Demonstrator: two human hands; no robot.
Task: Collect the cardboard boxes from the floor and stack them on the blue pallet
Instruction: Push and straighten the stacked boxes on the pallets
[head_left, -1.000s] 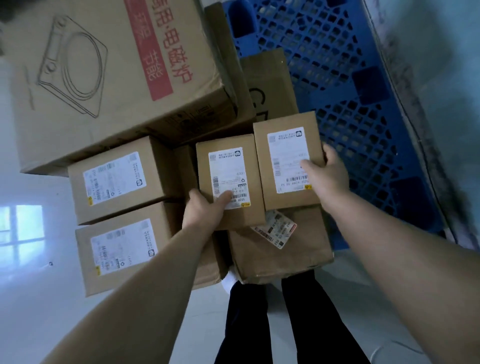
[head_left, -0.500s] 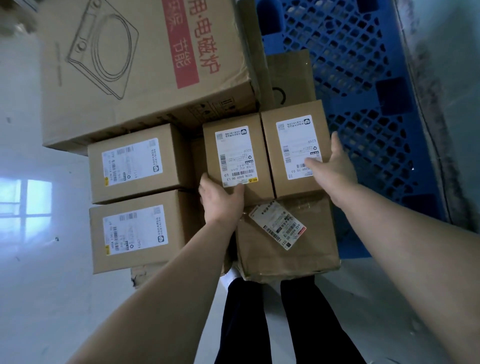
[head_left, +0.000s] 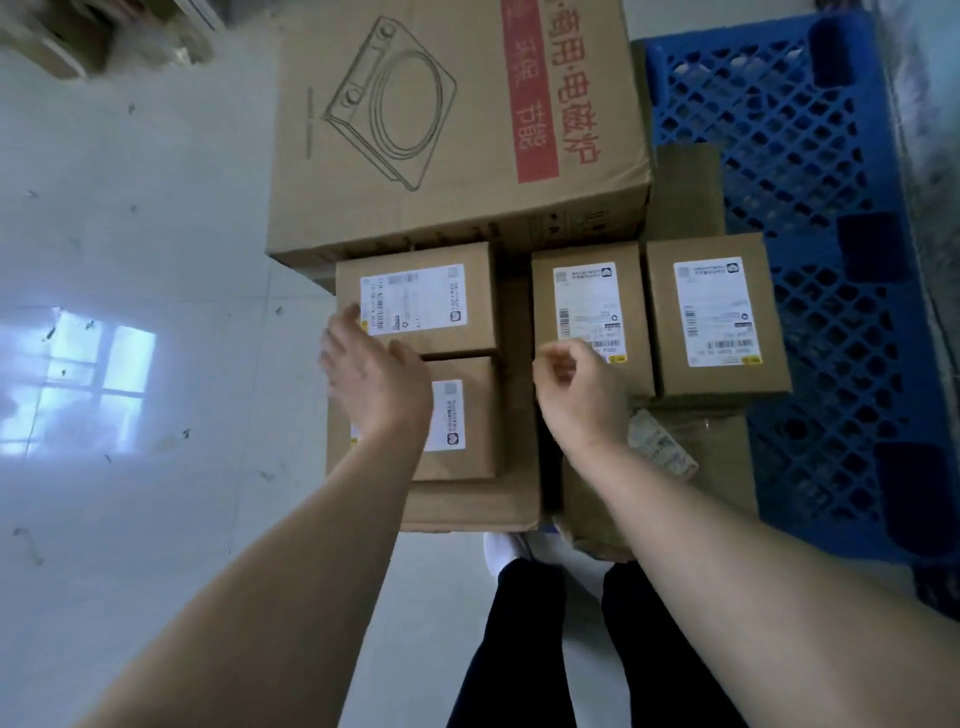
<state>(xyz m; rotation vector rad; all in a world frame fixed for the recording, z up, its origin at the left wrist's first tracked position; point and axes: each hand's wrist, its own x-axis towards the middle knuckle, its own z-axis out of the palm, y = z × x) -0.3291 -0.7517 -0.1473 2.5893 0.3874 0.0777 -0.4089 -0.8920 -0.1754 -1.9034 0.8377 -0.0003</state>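
Note:
Several small labelled cardboard boxes sit stacked at the near end of the blue pallet (head_left: 810, 156). Two stand side by side on the right, the middle box (head_left: 589, 291) and the right box (head_left: 714, 312). Two more lie on the left, the far-left box (head_left: 415, 299) and the near-left box (head_left: 462, 415). My left hand (head_left: 376, 384) hovers flat, fingers straight, over the two left boxes. My right hand (head_left: 576, 400) hangs loosely curled above the near edge of the middle box, holding nothing. A large induction-cooker box (head_left: 457, 124) lies behind them.
A brown box with a torn label (head_left: 717, 457) supports the right pair, and a flat carton (head_left: 478, 504) lies under the left pair. White glossy floor (head_left: 130, 364) stretches to the left. My legs (head_left: 524, 649) stand just before the stack. A stained wall runs along the pallet's right side.
Both hands let go of the two right boxes, which now rest on the stack. My left hand moved left over the left boxes; my right hand drew back and curled.

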